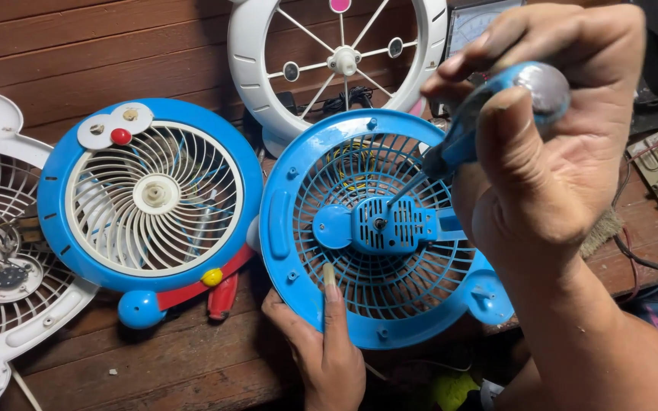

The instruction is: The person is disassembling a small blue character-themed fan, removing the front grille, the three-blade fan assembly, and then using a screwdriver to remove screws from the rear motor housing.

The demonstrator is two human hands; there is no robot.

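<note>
Mid-surface, near its front edge: blue rear fan grille [378, 228] lies flat; right hand [550, 129] grip closed on blue-handled screwdriver [458, 141], tip in the grille's centre motor cover [394, 224]; left hand [325, 342] steadies the grille's lower rim, one finger on the mesh; blue-and-cream front grille [150, 194] lies left of it.

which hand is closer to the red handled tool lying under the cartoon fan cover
Left. The left hand rests on the blue rear grille, just right of the red-handled tool; the right hand holds a screwdriver far up right.
</note>
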